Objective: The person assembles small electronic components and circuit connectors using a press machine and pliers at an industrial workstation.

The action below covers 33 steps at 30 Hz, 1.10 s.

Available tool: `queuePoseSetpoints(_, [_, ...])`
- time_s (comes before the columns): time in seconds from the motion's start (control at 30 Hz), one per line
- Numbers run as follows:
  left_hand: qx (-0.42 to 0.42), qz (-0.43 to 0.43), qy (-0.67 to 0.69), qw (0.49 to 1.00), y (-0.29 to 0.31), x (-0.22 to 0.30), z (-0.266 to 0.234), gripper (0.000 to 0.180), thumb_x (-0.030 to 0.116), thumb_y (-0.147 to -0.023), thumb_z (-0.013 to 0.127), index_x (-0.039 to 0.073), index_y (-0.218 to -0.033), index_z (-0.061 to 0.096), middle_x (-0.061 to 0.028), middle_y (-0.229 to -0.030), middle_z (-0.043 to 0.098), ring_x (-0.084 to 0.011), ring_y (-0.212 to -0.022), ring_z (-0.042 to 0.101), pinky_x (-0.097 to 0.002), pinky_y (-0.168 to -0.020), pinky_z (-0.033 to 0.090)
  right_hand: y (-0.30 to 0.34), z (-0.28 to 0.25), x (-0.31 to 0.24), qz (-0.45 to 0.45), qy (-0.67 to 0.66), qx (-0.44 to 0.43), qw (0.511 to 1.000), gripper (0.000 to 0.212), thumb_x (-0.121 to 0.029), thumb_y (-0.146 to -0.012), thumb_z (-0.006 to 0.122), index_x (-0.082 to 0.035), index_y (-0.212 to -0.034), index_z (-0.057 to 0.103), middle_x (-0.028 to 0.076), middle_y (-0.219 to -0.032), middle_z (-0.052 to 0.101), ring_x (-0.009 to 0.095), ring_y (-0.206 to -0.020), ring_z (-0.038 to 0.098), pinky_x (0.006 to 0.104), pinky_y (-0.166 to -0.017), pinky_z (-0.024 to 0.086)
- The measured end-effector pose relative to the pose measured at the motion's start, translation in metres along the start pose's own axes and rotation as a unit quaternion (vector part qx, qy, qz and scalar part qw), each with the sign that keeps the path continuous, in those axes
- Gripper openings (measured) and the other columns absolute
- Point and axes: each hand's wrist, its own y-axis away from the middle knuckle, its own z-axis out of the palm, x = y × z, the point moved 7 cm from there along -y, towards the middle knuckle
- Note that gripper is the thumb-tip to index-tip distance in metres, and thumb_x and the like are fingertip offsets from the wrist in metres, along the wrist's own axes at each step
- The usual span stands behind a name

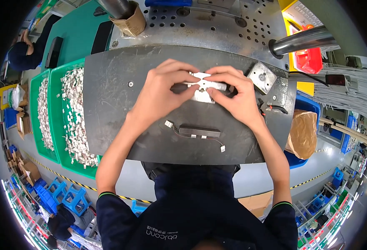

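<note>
A silver metal fixture block [203, 96] lies on the dark work plate, between my two hands. My left hand [160, 89] comes at it from the left, thumb and fingers closed in a pinch at its edge. From the other side, my right hand [235, 93] is closed the same way, thumb against the block's right part. The fingers hide whatever small piece they may pinch. Nearer to me rests a dark rectangular bar [200, 131] with thin wires, a white connector [169, 123] at its left and another white connector [222, 148] at its right.
Green bins [57, 121] full of small white pieces stand at the left. A square metal block [262, 78] sits right of my hands, near a dark cable. Behind the dark plate [112, 91] rise metal posts [304, 41]. A blue bin with brown paper [303, 135] is at the right.
</note>
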Motion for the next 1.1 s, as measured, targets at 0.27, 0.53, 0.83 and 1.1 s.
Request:
queuePoseSetpoints(0.27, [-0.024,-0.039,0.121,0.992,0.001,-0.026,0.002,0.029,-0.008,-0.089,0.069,0.007,-0.111,0.081,-0.0078,-0.125,0.075,-0.0249,-0.111,0.068,-0.0335,-0.085,0.057,-0.001,0.003,0.001,0.008,0.015,0.026,1.000,0.025,-0.008,-0.087,0.080,-0.010,-0.113,0.079,0.007,-0.125,0.075,0.025,-0.110,0.069,0.0362,-0.102,0.044])
queuePoseSetpoints(0.53, [-0.061,-0.053,0.130,0.988,-0.002,-0.018,0.003,0.038,-0.011,-0.082,0.067,0.004,-0.116,0.076,-0.0119,-0.128,0.074,-0.0296,-0.117,0.067,-0.0396,-0.099,0.053,0.004,0.007,-0.018,-0.104,0.075,0.017,0.992,0.028,-0.004,-0.081,0.081,-0.011,-0.108,0.081,0.011,-0.133,0.070,0.032,-0.122,0.065,0.0426,-0.107,0.046])
queuePoseSetpoints(0.83, [-0.075,-0.066,0.118,0.988,0.002,-0.016,0.000,0.039,-0.009,-0.077,0.067,0.004,-0.113,0.075,-0.0119,-0.127,0.073,-0.0314,-0.117,0.066,-0.0412,-0.103,0.052,0.006,0.016,-0.023,-0.159,0.106,-0.016,0.981,0.035,-0.003,-0.075,0.080,-0.015,-0.108,0.082,0.007,-0.137,0.065,0.031,-0.125,0.062,0.0453,-0.101,0.044])
queuePoseSetpoints(1.1, [-0.085,-0.058,0.134,0.986,0.003,-0.015,0.001,0.038,-0.008,-0.077,0.067,0.004,-0.112,0.073,-0.0114,-0.125,0.072,-0.0317,-0.117,0.065,-0.0424,-0.104,0.050,0.007,0.019,-0.026,-0.143,0.117,-0.019,0.983,0.031,-0.004,-0.074,0.082,-0.015,-0.103,0.084,0.007,-0.133,0.069,0.031,-0.123,0.064,0.0439,-0.100,0.044])
